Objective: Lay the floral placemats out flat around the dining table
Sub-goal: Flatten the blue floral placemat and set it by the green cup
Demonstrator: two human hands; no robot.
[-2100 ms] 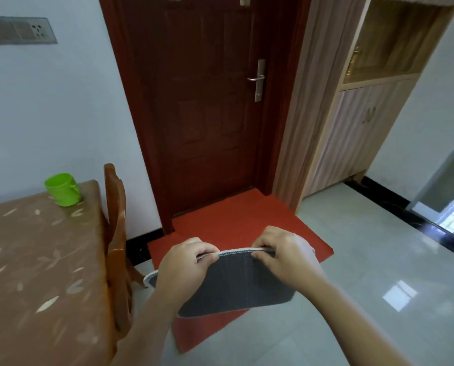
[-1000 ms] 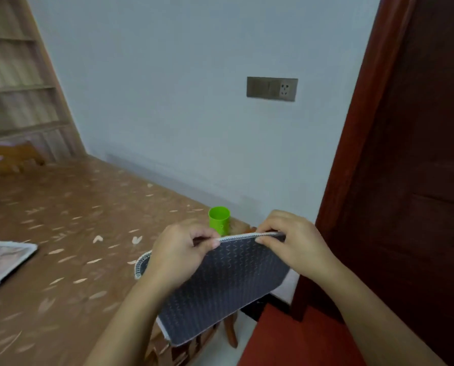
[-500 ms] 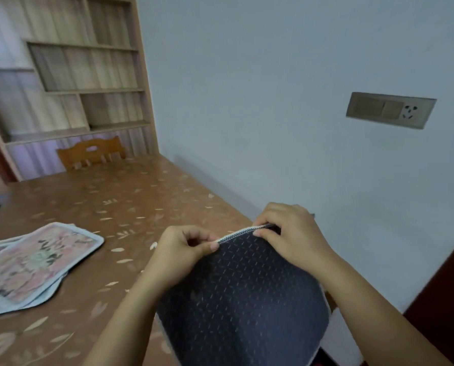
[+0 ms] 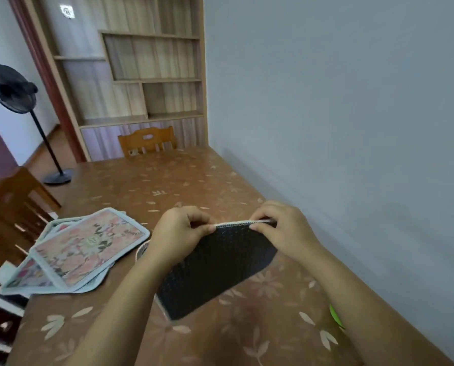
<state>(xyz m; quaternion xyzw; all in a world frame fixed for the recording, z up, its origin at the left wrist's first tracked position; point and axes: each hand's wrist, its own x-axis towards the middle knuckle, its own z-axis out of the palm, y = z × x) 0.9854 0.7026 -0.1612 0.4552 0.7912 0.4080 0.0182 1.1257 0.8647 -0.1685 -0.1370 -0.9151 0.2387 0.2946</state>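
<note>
Over the near end of the dining table [image 4: 167, 180], I see both hands holding one placemat [image 4: 215, 270] up by its top edge, dark backing toward me. The left hand [image 4: 179, 233] pinches that edge between thumb and curled fingers, and the right hand [image 4: 284, 231] does likewise close by. Whether the mat's lower corner touches the tabletop I cannot tell. Bare tabletop runs ahead to the far chair [image 4: 146, 141]. The wall [image 4: 352, 128] closes off the table's right edge. A loose stack of floral placemats [image 4: 86, 247] lies at the left edge, near another chair [image 4: 12, 202]. A green sliver [image 4: 335, 317] shows beside the right forearm.
</note>
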